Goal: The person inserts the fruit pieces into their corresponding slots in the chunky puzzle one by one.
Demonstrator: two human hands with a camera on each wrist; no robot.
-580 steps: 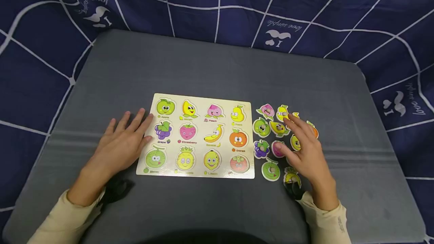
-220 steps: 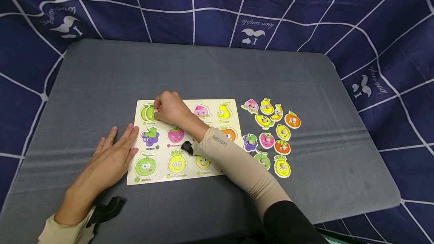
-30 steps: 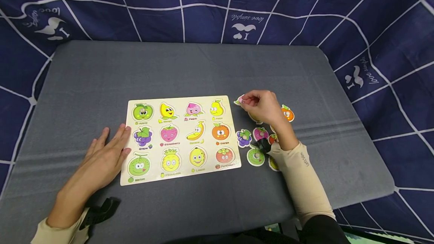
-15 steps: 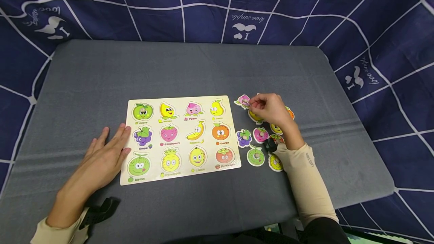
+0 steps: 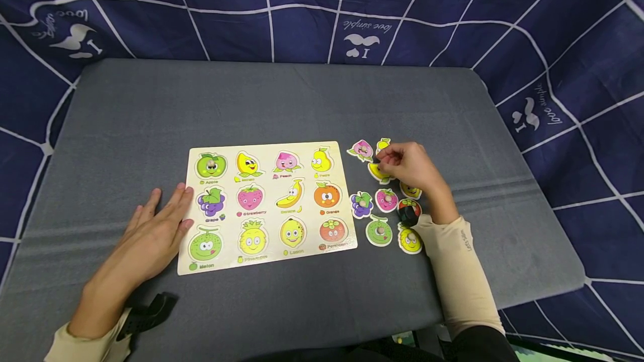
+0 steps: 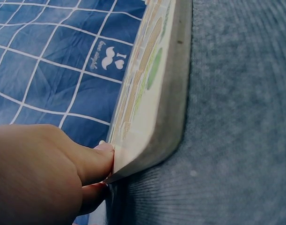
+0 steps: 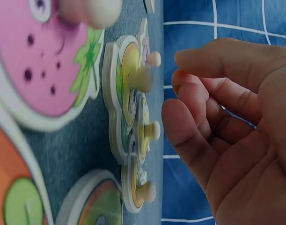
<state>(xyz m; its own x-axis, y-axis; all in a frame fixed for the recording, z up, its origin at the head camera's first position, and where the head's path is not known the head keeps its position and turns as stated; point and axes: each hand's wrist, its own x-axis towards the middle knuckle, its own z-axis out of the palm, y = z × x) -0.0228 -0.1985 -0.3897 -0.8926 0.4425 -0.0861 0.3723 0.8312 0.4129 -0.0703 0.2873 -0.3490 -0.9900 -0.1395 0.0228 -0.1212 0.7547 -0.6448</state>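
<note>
My left hand (image 5: 146,239) rests flat with its fingertips on the left edge of a fruit puzzle board (image 5: 231,191). In the left wrist view, thumb and fingers touch the board's corner (image 6: 154,136). A knobbed apple piece (image 5: 211,167) sits in the board's apple slot. Over the loose pieces, my right hand (image 5: 410,166) hovers with loosely bent fingers and nothing between them. Nearest below it are the mango piece (image 5: 377,173) and the pear piece (image 5: 383,143), partly covered by the fingers. In the right wrist view, the fingertips stay apart from the wooden knobs (image 7: 152,131).
Beside the board lie peach (image 5: 361,151), grape (image 5: 361,205), strawberry (image 5: 386,200), melon (image 5: 379,232) and pineapple (image 5: 410,241) pieces. A lemon piece (image 5: 410,191) is partly covered by the right arm. The grey table (image 5: 282,99) is bordered by blue checked cloth (image 5: 302,32).
Over the last second, my right hand has moved from the peach piece rightward and toward me. The apple piece, held over the board earlier, now lies in its slot. My left hand stays put.
</note>
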